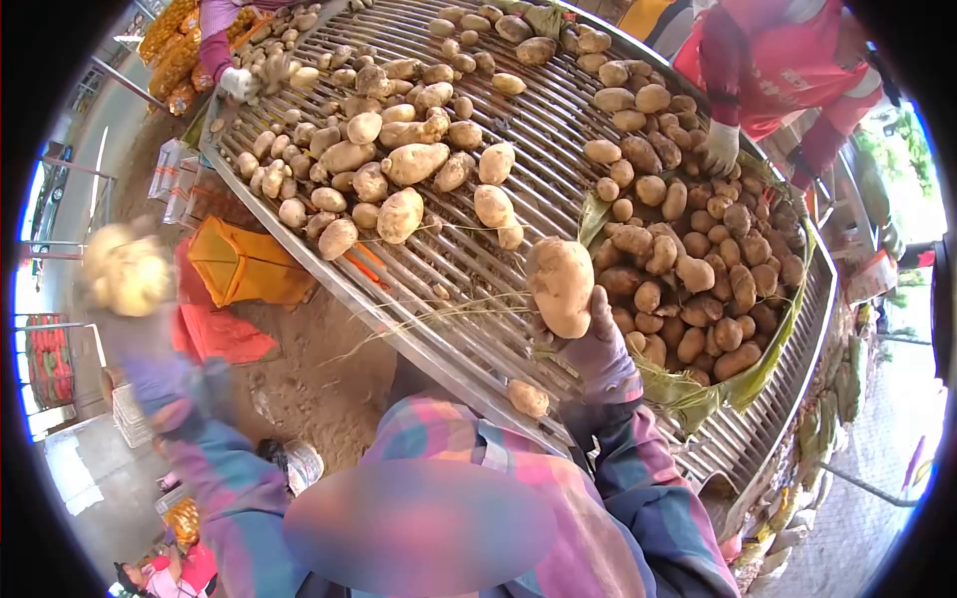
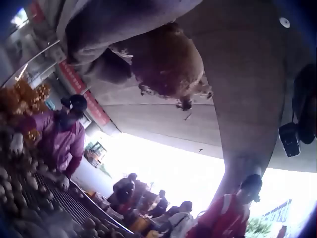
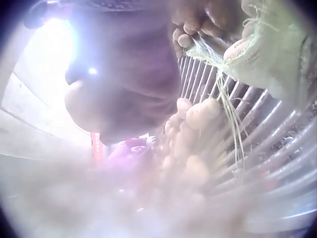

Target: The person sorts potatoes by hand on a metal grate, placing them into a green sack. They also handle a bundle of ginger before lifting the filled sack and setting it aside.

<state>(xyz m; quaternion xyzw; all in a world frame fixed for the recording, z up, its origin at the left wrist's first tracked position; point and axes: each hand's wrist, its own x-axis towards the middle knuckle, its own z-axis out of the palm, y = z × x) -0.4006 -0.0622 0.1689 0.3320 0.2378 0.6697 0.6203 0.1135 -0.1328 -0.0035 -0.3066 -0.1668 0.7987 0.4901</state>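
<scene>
My gloved right hand (image 1: 605, 349) grips a large oblong potato (image 1: 560, 287) above the metal-slatted sorting table (image 1: 469, 334). In the right wrist view the dark back of that hand (image 3: 133, 79) covers most of the potato (image 3: 84, 106). Out to the left, past the table edge, my left hand (image 1: 159, 361) is blurred and holds a big lumpy potato (image 1: 127, 271). Knobs and bits of dirt stick out of this potato (image 2: 171, 62) in the left wrist view, with gloved fingers (image 2: 106, 67) against its side.
Many loose potatoes (image 1: 414, 164) lie on the slats, and an open green sack (image 1: 698, 399) full of smaller ones sits at right. One potato (image 1: 527, 398) rests by the near rail. Other workers (image 1: 768, 70) reach in from across. A yellow sack (image 1: 234, 261) lies left of the table.
</scene>
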